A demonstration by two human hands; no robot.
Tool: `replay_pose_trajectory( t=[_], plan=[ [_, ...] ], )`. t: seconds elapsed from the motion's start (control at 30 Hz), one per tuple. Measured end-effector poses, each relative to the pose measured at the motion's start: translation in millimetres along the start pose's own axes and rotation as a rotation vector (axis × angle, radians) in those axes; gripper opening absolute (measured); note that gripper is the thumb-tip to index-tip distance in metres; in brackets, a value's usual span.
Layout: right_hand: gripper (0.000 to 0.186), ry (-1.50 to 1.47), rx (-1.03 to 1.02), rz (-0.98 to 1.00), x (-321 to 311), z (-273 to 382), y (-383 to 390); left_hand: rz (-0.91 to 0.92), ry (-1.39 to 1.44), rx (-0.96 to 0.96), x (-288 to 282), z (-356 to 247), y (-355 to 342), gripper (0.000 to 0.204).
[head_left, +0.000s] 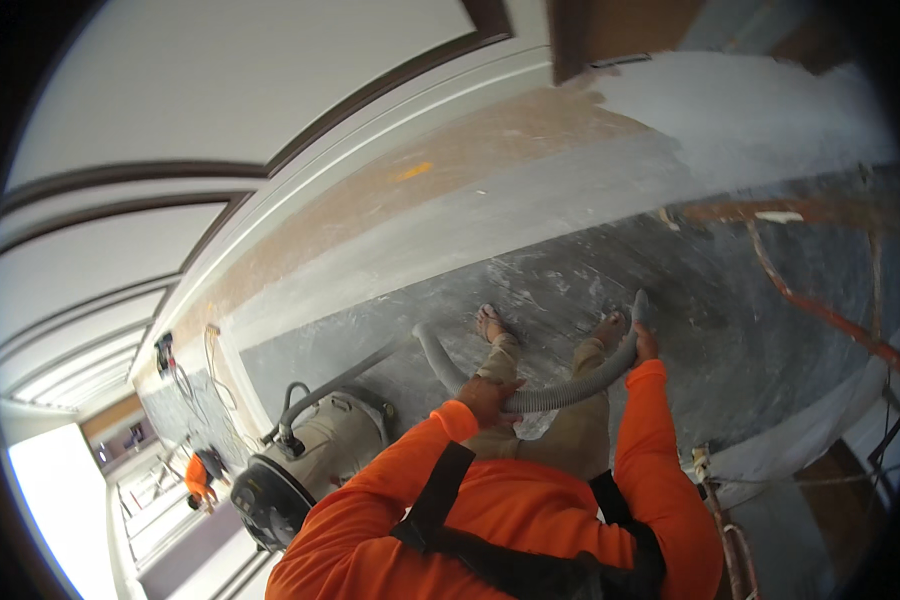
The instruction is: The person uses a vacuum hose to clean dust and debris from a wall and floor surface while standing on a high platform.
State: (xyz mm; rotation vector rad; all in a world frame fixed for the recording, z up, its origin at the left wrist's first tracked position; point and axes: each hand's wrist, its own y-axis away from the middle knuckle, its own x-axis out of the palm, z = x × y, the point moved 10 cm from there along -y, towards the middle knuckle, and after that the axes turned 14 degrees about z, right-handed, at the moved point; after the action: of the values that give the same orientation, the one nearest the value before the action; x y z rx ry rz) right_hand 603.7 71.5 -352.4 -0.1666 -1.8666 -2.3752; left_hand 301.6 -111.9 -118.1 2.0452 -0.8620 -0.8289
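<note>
I hold a grey ribbed vacuum hose (567, 396) with both hands in front of my legs. My left hand (487, 399) is closed around its lower bend. Further right, my right hand (646, 345) grips it near its narrower end, which points away from me over the grey floor. From my left hand the hose loops up and back, toward a drum-shaped vacuum cleaner (315, 445) with a dark end, on my left. My bare feet (490, 322) stand on the dusty floor beyond the hose.
A partly plastered wall (570, 160) with framed panels runs along the far side. At right lie rusty-red metal bars (820, 308) and pale plastic sheeting (810, 440). A co-worker in orange (203, 477) bends down at far left, near cables (217, 370) on the wall.
</note>
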Motion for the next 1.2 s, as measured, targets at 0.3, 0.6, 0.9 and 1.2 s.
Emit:
replay_pose_trajectory(
  t=[0.3,0.6,0.9,1.2],
  plan=[
    [0.059,0.086,0.028,0.169,278,-44,8,-0.389,0.182,-0.097,-20,167,140,0.082],
    [0.06,0.29,0.012,0.449,387,-29,-13,-0.562,0.217,-0.17,-31,214,175,0.075],
    [0.036,0.292,-0.065,0.362,337,102,-75,-0.506,0.246,-0.097,-108,167,85,0.068],
    [0.079,0.283,-0.219,-0.099,172,291,-87,-0.446,0.171,0.146,-257,11,-21,0.074]
  ],
)
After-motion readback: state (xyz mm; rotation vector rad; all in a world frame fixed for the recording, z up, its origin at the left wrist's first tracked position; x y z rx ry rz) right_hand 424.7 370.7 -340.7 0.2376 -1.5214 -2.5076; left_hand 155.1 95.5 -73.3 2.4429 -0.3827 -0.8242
